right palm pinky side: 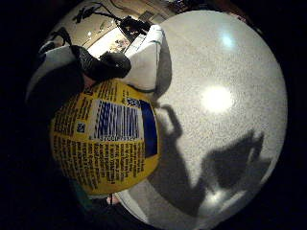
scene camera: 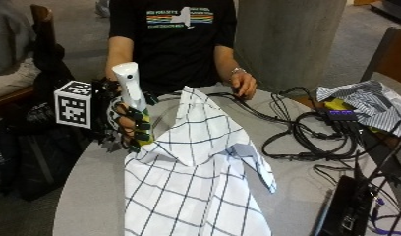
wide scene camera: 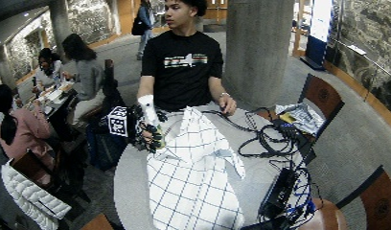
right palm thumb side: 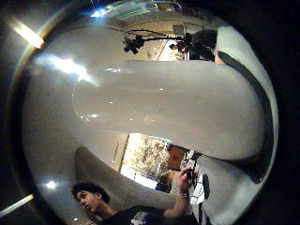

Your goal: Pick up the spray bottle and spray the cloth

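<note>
The gloved hand (scene camera: 125,125) has its fingers curled round the bottle (scene camera: 131,98), holding it upright off the table (scene camera: 89,196), just beside the cloth (scene camera: 187,172). Pickup looks done; next the nozzle must face the cloth and the trigger be squeezed. White sprayer head, yellow printed label.

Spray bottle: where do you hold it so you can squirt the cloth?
Grip the spray bottle round its narrow neck, just under the white head, coming from the side away from the cloth. It stands upright, and the gloved right hand already holds it there, beside the cloth.
</note>
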